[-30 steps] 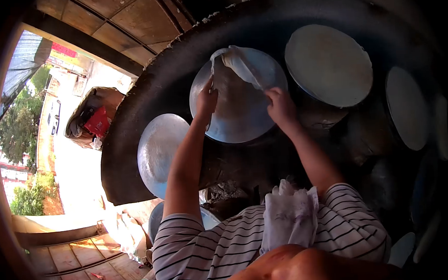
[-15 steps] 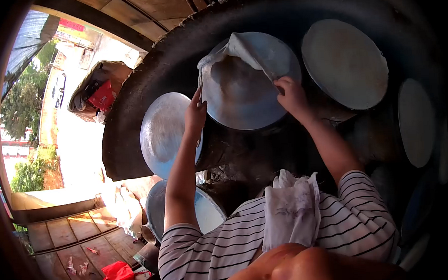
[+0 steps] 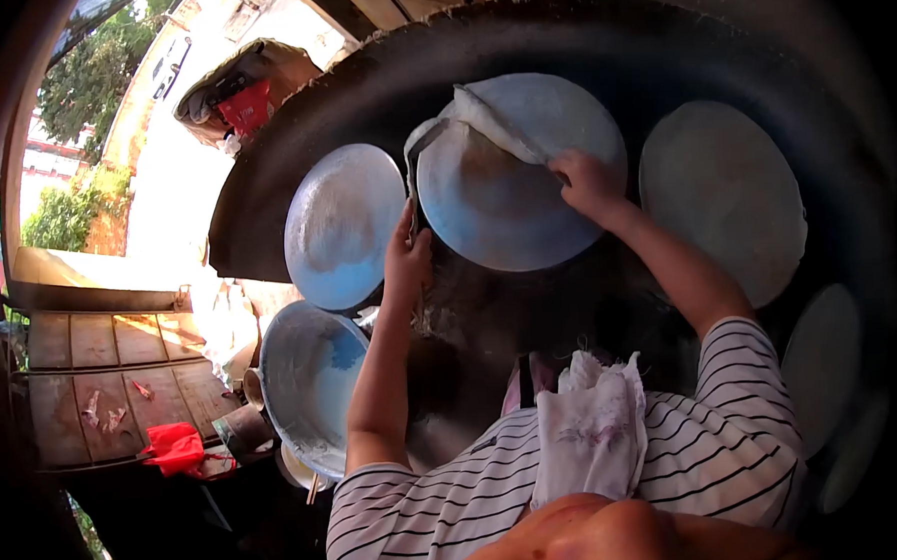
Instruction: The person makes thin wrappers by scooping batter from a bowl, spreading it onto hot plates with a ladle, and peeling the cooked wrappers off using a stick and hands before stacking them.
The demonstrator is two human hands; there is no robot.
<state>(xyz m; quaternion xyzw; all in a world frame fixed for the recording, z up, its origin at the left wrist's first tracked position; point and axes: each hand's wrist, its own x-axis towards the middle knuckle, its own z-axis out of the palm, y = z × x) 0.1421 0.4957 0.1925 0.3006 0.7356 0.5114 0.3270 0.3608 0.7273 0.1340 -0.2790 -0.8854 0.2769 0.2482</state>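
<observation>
harsh daylight bleaches the upper left, while the dim right fades into curved black.

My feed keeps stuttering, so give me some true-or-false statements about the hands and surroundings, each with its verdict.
1. The left hand and the right hand both grip the thin, soft, whitish sheet. True.
2. The sheet lies wholly left of the large, round, grey metal plate. False: part of it extends over that plate.
3. A round, pale-topped disc lies right of the right hand. True.
4. The round, blue-rimmed metal basin is right of the right hand. False: the basin is on the left, beside the left forearm.
5. A white, patterned cloth hangs over the black-and-white striped shirt. True.
</observation>
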